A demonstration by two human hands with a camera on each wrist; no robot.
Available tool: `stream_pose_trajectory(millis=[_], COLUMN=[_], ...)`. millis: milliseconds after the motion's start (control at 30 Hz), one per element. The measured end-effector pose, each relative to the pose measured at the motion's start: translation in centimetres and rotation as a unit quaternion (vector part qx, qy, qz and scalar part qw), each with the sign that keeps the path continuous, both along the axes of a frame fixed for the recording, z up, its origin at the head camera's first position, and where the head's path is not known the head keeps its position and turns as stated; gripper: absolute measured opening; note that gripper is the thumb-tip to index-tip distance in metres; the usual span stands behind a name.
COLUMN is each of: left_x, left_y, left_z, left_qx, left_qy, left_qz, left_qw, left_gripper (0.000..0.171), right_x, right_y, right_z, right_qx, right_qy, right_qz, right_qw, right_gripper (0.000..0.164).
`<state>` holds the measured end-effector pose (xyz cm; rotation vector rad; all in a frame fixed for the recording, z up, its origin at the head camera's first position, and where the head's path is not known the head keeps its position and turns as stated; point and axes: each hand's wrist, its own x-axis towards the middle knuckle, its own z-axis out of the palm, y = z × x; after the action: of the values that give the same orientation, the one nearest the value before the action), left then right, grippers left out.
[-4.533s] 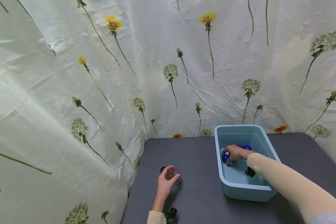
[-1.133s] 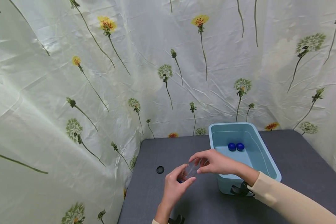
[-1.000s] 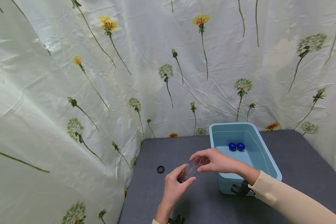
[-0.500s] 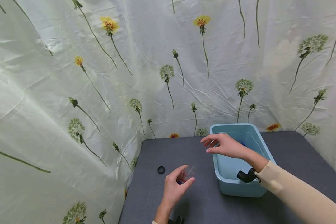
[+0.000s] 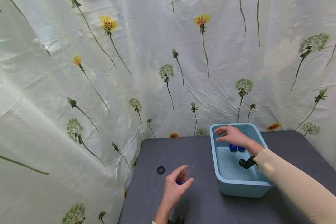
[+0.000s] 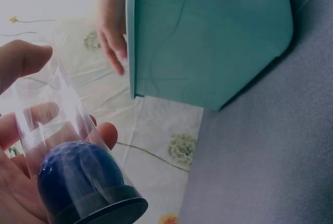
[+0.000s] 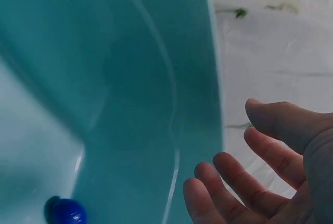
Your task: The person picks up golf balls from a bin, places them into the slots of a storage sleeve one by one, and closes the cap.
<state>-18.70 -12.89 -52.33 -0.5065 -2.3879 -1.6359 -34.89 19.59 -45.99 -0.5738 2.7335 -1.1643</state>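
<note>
My left hand is curled round a clear plastic tube, holding it over the table. Inside, a dimpled blue golf ball sits at the tube's lower end, against a black end cap. My right hand hangs over the light blue bin, fingers loosely bent and holding nothing. Below it two blue balls lie side by side on the bin floor, partly covered by the wrist. The right wrist view has the open fingers near the bin wall, with blue at the lower left.
A round black cap lies on the dark grey table, left of the bin and beyond the left hand. A flower-printed curtain hangs along the back and left sides.
Earlier my right hand gripped a blue ball in the bin, then was at the tube's mouth. It has since moved right and back over the bin, empty. The left hand stays nearly still.
</note>
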Motion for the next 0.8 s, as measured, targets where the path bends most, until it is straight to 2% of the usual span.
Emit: stream_pose_trajectory(millis=[133, 200, 300, 467, 567, 800], left_x=[0.1, -0.1, -0.5, -1.0, -1.1, -1.3], left_y=[0.2, 0.1, -0.2, -0.7, -0.8, -0.9], left_z=[0.7, 0.6, -0.4, -1.6, -1.8, -1.8], left_qx=[0.008, 0.008, 0.008, 0.014, 0.018, 0.020], left_qy=[0.007, 0.014, 0.022, 0.024, 0.021, 0.009], left_qz=[-0.005, -0.008, -0.009, -0.025, -0.033, -0.035], left_qw=[0.9999, 0.9998, 0.9997, 0.9993, 0.9991, 0.9991], left_gripper=[0.049, 0.048, 0.048, 0.048, 0.048, 0.049], right_x=[-1.7, -2.3, -2.9, -3.4, -3.7, -4.0], right_y=[1.0, 1.4, 1.8, 2.2, 2.7, 3.8], right_z=[-1.0, -1.5, -2.4, -3.7, -4.5, -6.7], right_qx=[0.002, 0.001, 0.007, 0.036, 0.061, 0.099], right_qy=[-0.033, -0.052, -0.069, -0.086, -0.107, -0.163], right_qz=[-0.012, -0.021, -0.023, -0.020, -0.025, -0.068], right_qw=[0.999, 0.998, 0.997, 0.995, 0.992, 0.979], right_gripper=[0.043, 0.043, 0.043, 0.045, 0.048, 0.054])
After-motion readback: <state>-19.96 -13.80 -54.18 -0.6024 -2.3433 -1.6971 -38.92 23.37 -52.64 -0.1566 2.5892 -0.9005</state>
